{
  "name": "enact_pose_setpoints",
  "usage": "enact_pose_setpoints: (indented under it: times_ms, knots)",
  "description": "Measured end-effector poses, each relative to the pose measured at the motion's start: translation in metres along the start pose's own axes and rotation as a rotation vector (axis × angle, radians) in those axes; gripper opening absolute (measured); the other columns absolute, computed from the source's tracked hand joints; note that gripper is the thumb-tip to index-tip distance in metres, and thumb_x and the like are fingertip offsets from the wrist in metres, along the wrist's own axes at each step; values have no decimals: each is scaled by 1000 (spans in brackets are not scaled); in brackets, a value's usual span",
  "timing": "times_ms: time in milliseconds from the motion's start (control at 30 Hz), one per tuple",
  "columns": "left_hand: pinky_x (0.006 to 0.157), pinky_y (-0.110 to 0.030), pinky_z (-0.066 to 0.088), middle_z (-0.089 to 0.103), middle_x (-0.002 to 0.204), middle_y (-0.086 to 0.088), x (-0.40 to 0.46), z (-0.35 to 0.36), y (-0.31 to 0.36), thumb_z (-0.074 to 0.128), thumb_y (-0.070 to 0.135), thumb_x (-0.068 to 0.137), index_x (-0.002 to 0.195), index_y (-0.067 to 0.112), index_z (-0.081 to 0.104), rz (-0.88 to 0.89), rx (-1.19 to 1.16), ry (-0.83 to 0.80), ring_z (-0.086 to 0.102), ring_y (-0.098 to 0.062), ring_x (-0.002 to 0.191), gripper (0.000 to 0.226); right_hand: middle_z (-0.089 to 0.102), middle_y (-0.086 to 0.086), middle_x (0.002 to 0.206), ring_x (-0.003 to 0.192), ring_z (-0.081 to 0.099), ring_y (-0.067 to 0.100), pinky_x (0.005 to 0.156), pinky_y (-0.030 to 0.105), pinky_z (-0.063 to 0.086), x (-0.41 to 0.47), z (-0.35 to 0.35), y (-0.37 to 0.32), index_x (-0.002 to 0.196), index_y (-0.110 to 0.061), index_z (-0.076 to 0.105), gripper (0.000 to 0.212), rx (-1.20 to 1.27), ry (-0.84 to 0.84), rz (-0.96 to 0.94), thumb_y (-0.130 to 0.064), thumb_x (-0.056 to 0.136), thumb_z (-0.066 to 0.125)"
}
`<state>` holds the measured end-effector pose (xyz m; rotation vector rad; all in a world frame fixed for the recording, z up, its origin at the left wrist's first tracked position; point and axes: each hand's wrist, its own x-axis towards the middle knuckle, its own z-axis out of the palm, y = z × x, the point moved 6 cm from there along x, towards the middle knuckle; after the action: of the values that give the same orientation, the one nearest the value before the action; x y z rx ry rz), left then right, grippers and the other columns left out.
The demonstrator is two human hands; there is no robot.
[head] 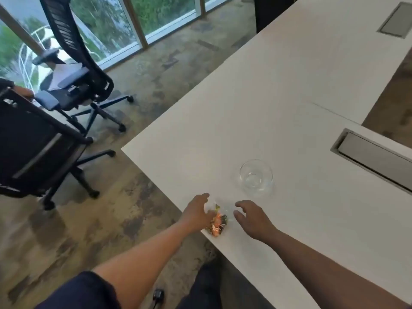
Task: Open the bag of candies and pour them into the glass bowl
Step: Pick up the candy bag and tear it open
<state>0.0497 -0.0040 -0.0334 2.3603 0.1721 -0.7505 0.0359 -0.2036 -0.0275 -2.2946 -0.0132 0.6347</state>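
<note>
A small clear bag of candies [218, 221], orange and dark green inside, lies near the front edge of the white table [278, 108]. My left hand [197, 211] hovers at the bag's left side, fingers spread, thumb touching or nearly touching it. My right hand [252, 217] is a little to the right of the bag, fingers curled and apart, holding nothing. An empty glass bowl [256, 177] stands upright on the table just beyond my right hand.
A recessed metal cable hatch [374, 157] sits in the table at the right, another hatch [396, 21] far back. Two black office chairs [73, 70] [33, 148] stand on the floor to the left. Windows run along the back.
</note>
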Motion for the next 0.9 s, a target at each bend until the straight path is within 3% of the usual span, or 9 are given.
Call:
enact_pose_setpoints:
  times_ms: [133, 200, 267, 433, 533, 633, 767, 833, 900]
  knots:
    - [113, -40, 43, 42, 155, -2, 10, 14, -22, 82, 50, 77, 157, 23, 32, -91, 80, -95, 44, -24, 141, 99, 47, 9, 156, 138, 49, 25, 109, 33, 38, 7, 13, 14, 153, -11, 44, 55, 153, -119, 175, -30, 103, 55]
    - [108, -38, 45, 46, 146, -1, 16, 20, -27, 88, 52, 67, 154, 23, 35, -101, 118, -112, 46, -24, 135, 106, 51, 9, 150, 129, 54, 25, 105, 35, 43, 13, 22, 18, 152, -13, 44, 53, 204, -150, 223, -29, 102, 55]
    - [94, -33, 50, 51, 131, 1, 20, 23, -27, 90, 46, 64, 148, 23, 40, -89, 126, -111, 52, -21, 120, 100, 53, 7, 144, 119, 55, 22, 100, 33, 45, 18, 27, 17, 151, -14, 45, 52, 262, -143, 238, -27, 102, 56]
    - [58, -22, 44, 55, 100, 7, 25, 29, -21, 89, 24, 66, 116, 24, 50, -95, 66, -153, 57, -11, 83, 64, 52, 4, 145, 127, 52, 20, 101, 32, 43, 27, 36, 17, 154, -18, 40, 59, 375, -134, 261, -22, 100, 62]
    - [57, -26, 44, 60, 100, -2, 24, 29, -14, 87, 17, 67, 89, 22, 54, -63, 87, -168, 57, -16, 81, 40, 53, 2, 135, 117, 56, 20, 89, 28, 47, 27, 38, 18, 153, -21, 40, 61, 416, -165, 266, -22, 98, 66]
    - [64, -33, 52, 64, 100, -6, 20, 27, -7, 82, 18, 75, 91, 15, 59, -16, 62, -183, 62, -22, 85, 29, 55, 0, 127, 106, 58, 14, 75, 20, 47, 22, 35, 17, 145, -30, 45, 57, 429, -204, 245, -23, 94, 70]
    - [55, -23, 52, 64, 90, -4, 13, 17, 9, 80, 13, 76, 94, 8, 61, 61, 58, -228, 59, -16, 72, 27, 69, 3, 107, 96, 63, 17, 80, 25, 51, 13, 19, 13, 114, -16, 69, 19, 434, -183, 181, -22, 96, 69]
    - [66, -35, 63, 69, 95, -12, 10, 10, 26, 80, 11, 75, 91, 10, 61, 102, 71, -255, 69, -23, 77, 26, 73, 1, 99, 88, 65, 11, 73, 20, 51, 6, 8, 8, 102, -16, 74, 10, 447, -171, 157, -22, 98, 67]
    - [77, -50, 63, 71, 95, -13, 7, 1, 44, 80, 13, 74, 85, 18, 59, 135, 121, -272, 71, -31, 84, 24, 74, -5, 91, 81, 65, 4, 67, 14, 48, 0, -5, 3, 94, -19, 76, 11, 464, -144, 153, -22, 98, 66]
